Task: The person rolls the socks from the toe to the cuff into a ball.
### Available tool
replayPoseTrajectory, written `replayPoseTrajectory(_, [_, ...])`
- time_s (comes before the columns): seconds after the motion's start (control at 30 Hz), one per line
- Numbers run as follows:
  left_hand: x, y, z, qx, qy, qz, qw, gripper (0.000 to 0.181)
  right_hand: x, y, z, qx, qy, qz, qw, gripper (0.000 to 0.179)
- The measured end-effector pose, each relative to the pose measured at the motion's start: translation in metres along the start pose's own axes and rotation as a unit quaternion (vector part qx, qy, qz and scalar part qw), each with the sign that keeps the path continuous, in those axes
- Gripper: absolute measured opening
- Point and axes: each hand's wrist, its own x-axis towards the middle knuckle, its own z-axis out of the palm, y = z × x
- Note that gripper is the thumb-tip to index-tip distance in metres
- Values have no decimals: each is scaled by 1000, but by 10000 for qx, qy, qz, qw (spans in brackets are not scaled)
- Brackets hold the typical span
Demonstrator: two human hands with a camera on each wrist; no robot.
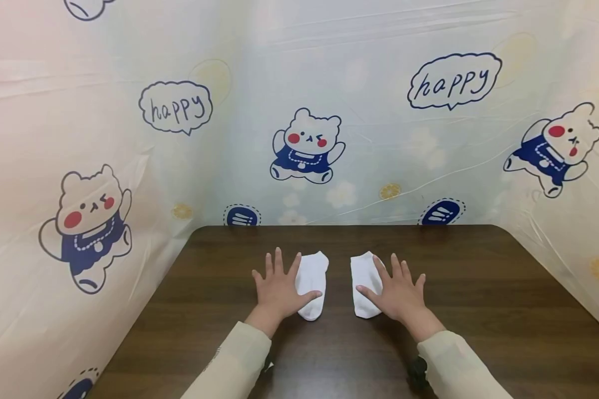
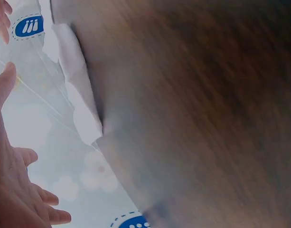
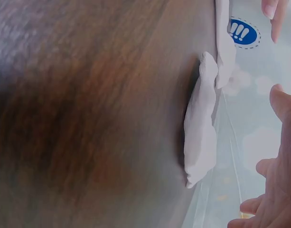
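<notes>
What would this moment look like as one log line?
left hand: open, above left white sock | right hand: open, above right white sock | socks: apart on brown table

left fingers (image 1: 279, 263), right fingers (image 1: 396, 267) spread

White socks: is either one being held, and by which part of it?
Nothing is held. The left hand is spread, clear of the left sock in its wrist view; the right hand, also spread, is clear of the right sock.

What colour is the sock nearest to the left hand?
The sock is plain white; the head view shows it best.
</notes>
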Motion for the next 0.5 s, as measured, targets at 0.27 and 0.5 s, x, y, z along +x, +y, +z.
replayPoseTrajectory(0.27, [-1, 11, -1, -21, -76, 79, 9999, 101, 2, 2, -3, 8, -9, 21, 10000, 96])
replayPoseTrajectory(0.5, [1, 23, 1, -180, -90, 162, 9997, 100, 4, 6, -8, 14, 59, 1, 10000, 95])
